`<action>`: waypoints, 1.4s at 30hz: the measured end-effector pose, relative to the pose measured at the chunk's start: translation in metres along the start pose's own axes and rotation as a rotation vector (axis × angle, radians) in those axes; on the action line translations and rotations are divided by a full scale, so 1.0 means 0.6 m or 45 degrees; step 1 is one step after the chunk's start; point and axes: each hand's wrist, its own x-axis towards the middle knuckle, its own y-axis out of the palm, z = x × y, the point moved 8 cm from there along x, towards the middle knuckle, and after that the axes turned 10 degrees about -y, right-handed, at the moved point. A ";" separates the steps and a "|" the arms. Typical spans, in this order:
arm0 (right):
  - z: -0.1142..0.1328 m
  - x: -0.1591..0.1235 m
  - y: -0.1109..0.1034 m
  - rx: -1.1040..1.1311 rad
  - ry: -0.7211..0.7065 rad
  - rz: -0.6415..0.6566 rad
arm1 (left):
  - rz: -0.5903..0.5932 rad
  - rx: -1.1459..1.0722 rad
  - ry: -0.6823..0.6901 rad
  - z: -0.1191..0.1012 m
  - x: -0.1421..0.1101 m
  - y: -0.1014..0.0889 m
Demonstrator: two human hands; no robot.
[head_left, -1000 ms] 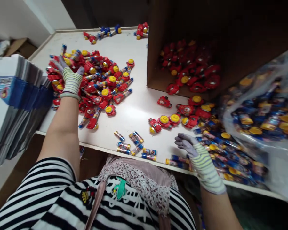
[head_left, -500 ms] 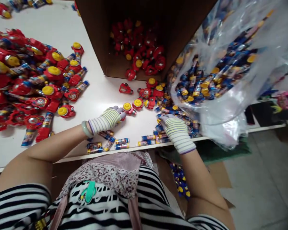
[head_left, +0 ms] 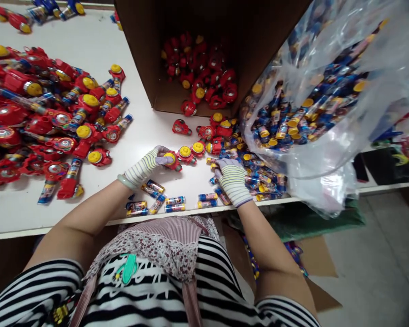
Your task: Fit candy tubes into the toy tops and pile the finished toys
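1. Left hand (head_left: 145, 168) has the red toy (head_left: 174, 165) pinched at its 3 o'clock, on the counter (head_left: 143, 131). I'd go easy on the yellow disc (head_left: 169, 157), tbh.
2. Right hand (head_left: 232, 179) is curled over tubes (head_left: 222, 196); can't tell if it's gripping any.
3. Toy's disc faces up, long axis roughly 10-to-4.

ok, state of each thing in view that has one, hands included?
Left hand: gloved, fingers on a red toy, grip unclear
Right hand: gloved, over tubes, grip unclear
Carton: open, red toys inside
Plastic bag: open, tubes inside
Near-edge tubes: lying flat
Left-side toys: heaped
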 end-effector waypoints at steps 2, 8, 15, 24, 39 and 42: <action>0.017 0.020 0.005 0.044 -0.049 -0.007 | 0.027 -0.146 -0.018 0.004 0.002 0.004; 0.053 0.040 0.007 0.097 -0.086 0.124 | 0.006 -0.365 0.039 0.002 0.001 -0.011; 0.060 0.050 0.032 0.080 0.020 0.140 | -0.008 -0.275 0.078 0.019 0.002 -0.011; 0.144 0.024 -0.019 0.887 -0.324 -0.209 | -0.101 -0.065 0.207 -0.023 -0.024 0.004; 0.184 0.025 -0.028 0.476 -0.343 0.046 | -0.191 0.161 0.240 -0.059 -0.050 0.006; 0.191 0.021 -0.023 0.587 -0.313 0.067 | -0.180 0.240 0.308 -0.068 -0.057 0.008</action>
